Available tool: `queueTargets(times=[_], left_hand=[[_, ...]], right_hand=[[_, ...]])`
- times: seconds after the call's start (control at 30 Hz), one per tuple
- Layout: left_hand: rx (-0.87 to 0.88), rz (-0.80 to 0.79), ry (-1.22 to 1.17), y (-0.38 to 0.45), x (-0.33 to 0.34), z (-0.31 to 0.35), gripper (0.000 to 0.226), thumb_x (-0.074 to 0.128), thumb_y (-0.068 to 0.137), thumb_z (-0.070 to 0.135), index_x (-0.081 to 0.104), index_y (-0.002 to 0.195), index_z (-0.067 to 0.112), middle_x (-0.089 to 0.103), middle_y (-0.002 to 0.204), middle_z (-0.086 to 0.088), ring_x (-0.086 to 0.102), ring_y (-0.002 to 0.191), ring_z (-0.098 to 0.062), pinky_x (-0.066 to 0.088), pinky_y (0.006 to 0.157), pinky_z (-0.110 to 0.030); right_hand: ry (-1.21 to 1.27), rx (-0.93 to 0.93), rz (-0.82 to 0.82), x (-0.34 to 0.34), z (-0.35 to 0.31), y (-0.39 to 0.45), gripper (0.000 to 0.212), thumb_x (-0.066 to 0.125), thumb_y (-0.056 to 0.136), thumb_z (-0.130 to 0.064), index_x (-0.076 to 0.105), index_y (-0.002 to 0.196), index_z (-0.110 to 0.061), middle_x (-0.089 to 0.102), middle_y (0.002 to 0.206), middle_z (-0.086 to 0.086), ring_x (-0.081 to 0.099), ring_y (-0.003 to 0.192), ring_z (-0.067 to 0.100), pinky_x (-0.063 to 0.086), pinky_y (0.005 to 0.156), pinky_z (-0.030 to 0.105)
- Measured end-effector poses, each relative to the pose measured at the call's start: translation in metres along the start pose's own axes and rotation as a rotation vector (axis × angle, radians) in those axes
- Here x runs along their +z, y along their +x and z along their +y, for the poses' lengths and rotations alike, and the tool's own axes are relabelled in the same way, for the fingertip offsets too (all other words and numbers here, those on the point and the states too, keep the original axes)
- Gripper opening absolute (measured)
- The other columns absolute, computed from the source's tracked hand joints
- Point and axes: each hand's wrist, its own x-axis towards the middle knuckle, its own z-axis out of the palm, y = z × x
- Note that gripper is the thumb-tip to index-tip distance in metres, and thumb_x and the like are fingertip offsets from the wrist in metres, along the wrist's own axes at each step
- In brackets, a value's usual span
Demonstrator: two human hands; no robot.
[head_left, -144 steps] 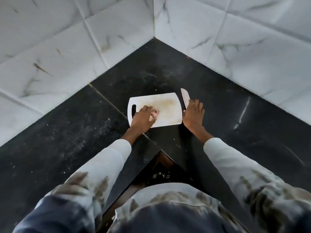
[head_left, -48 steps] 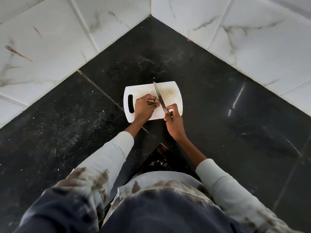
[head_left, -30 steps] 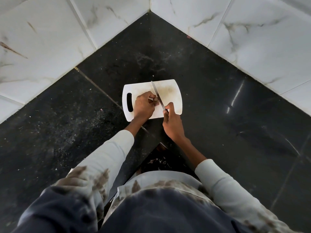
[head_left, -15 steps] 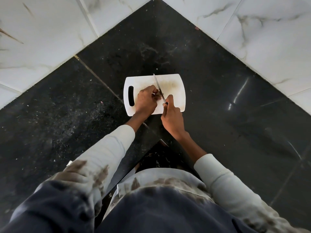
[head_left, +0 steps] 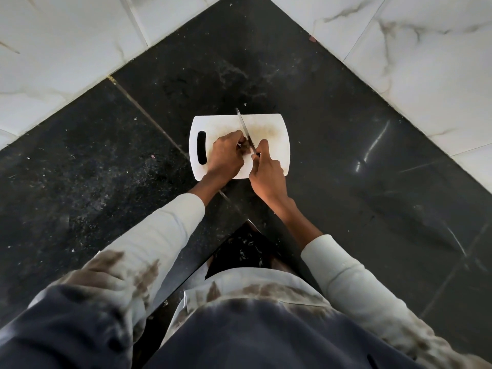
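A white cutting board (head_left: 274, 129) with a handle slot on its left lies on the black stone counter (head_left: 346, 161) in the corner. My left hand (head_left: 225, 155) holds a small pinkish-brown piece of food (head_left: 244, 148) down on the board, fingers curled over it. My right hand (head_left: 266, 173) grips the handle of a knife (head_left: 243, 126). Its blade points away from me and lies across the food, right beside my left fingertips. Most of the food is hidden under my fingers.
White marble-look wall tiles (head_left: 399, 62) close the corner behind the board on both sides. Crumbs and dust speckle the counter on the left (head_left: 87, 166). The counter's inner corner edge (head_left: 247, 225) is just below my wrists.
My right hand went from resting beside the board to gripping the knife. The blade now lies over the food under my left hand, and the view has tilted down slightly.
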Motion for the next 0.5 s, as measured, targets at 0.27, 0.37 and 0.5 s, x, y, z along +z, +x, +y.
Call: queueTargets(times=[0.27, 0.37, 0.5], left_hand=[[0.002, 0.012, 0.010, -0.013, 0.003, 0.005, 0.015, 0.064, 0.088, -0.003, 0.063, 0.094, 0.012, 0.074, 0.096, 0.000, 0.070, 0.085, -0.026, 0.059, 0.072, -0.048], [-0.030, 0.020, -0.008, -0.007, 0.002, 0.003, 0.018, 0.064, 0.087, -0.002, 0.065, 0.095, 0.014, 0.076, 0.096, 0.003, 0.072, 0.087, -0.023, 0.062, 0.075, -0.047], [-0.013, 0.005, -0.020, -0.007, 0.003, 0.003, 0.023, 0.059, 0.084, -0.006, 0.063, 0.095, 0.014, 0.074, 0.096, 0.004, 0.072, 0.086, -0.022, 0.062, 0.076, -0.046]], right_hand=[[0.023, 0.073, -0.064, 0.004, -0.001, 0.012, 0.017, 0.042, 0.106, -0.010, 0.036, 0.121, -0.016, 0.063, 0.078, 0.007, 0.060, 0.064, 0.033, 0.038, 0.055, 0.039], [0.061, 0.072, -0.040, 0.005, 0.005, 0.004, 0.009, 0.040, 0.110, -0.015, 0.035, 0.117, -0.017, 0.061, 0.073, 0.007, 0.058, 0.059, 0.033, 0.042, 0.050, 0.044], [0.101, 0.069, -0.052, 0.003, 0.013, -0.011, 0.006, 0.039, 0.111, -0.016, 0.036, 0.116, -0.016, 0.056, 0.067, 0.004, 0.052, 0.051, 0.028, 0.035, 0.046, 0.035]])
